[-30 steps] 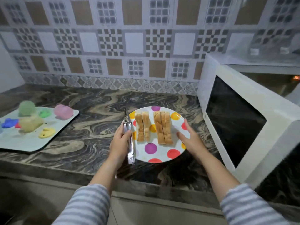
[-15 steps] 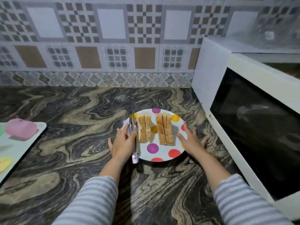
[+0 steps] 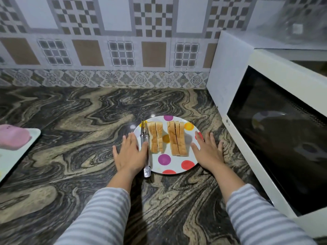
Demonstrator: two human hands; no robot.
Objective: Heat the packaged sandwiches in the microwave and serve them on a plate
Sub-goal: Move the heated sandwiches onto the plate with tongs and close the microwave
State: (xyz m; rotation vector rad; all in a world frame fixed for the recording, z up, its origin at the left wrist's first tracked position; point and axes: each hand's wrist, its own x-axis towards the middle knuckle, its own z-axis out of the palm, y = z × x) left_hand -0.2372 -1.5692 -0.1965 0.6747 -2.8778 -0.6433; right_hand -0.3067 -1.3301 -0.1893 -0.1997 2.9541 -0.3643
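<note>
Mid-frame, sandwiches (image 3: pixel 167 137) are lying on the plate (image 3: pixel 175 163) beside tongs (image 3: pixel 146 149); left hand (image 3: pixel 129 153) and right hand (image 3: pixel 207 152), fingers straight and spread, are flanking the plate.

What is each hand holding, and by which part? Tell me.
Nothing is held. The left hand lies flat beside the tongs, fingers straight; the right hand lies flat at the plate's right rim.
</note>
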